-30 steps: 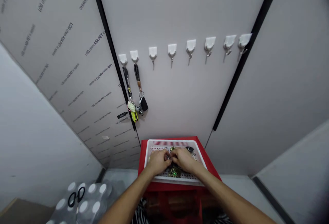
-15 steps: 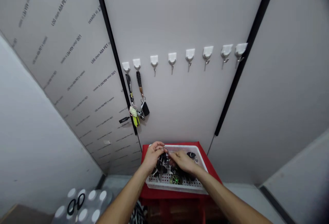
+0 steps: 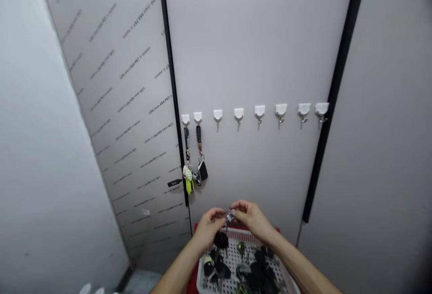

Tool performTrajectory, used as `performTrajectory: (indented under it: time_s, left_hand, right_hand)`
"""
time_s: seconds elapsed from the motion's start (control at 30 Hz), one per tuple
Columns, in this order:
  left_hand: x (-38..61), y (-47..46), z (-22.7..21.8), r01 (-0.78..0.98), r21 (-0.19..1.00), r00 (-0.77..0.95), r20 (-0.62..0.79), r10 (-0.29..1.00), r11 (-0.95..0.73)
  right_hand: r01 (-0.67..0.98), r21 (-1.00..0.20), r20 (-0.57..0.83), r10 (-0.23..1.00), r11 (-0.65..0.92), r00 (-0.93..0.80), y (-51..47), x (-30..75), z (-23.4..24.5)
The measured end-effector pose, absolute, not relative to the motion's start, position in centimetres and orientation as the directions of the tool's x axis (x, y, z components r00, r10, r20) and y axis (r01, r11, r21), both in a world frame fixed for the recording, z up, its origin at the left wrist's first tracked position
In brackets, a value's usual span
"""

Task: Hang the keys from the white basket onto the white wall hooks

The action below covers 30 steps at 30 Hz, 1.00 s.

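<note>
Both hands have lifted out of the white perforated basket (image 3: 201, 281) since half a second ago and now sit above its far rim, close to the wall. The left hand (image 3: 208, 227) and right hand (image 3: 254, 218) meet at a small metal ring (image 3: 231, 216) – thumb and forefinger of each pinch it, and the other fingers are curled in. Below the ring hangs a bunch of keys (image 3: 221, 239) with a black fob, clear of the basket, though how many keys it carries is hard to make out. More keys and fobs lie in the basket. The view has tilted upward – the row of white wall hooks (image 3: 238, 113) now lies lower in the frame. Two key sets (image 3: 194, 175) hang from the two leftmost hooks, as before.
</note>
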<state>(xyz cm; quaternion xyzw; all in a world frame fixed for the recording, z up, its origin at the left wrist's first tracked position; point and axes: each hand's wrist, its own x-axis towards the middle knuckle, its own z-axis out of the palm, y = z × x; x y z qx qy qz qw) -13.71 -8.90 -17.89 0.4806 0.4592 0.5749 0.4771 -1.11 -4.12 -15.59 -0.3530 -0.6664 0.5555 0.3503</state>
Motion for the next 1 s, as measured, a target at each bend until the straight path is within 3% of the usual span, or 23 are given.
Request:
performTrajectory:
  time_s: [0.17, 0.5, 0.77, 1.0]
  left_hand:
    - [-14.2, -7.3, -12.8, 0.117, 0.957, -0.123, 0.28, 0.952, -0.266]
    - [-14.7, -4.0, -0.6, 0.033, 0.898, -0.314, 0.426, 0.848, -0.439]
    - [-14.1, -1.4, 2.0, 0.13, 0.926, -0.432, 0.376, 0.82, -0.355]
    - [-14.3, -0.6, 1.5, 0.184, 0.93, -0.431, 0.367, 0.825, -0.317]
  right_hand:
    - [0.177, -0.87, 0.31, 0.79, 0.46, -0.528, -3.4, -2.9, -9.4]
    - [0.116, -0.667, 0.707, 0.674, 0.736, -0.214, 0.3, -5.5, 0.7]
    - [0.301, -0.652, 0.723, 0.69, 0.696, -0.032, 0.9, -6.2, 3.1]
    - [0.373, -0.606, 0.732, 0.676, 0.703, -0.085, 1.6, -6.2, 2.1]
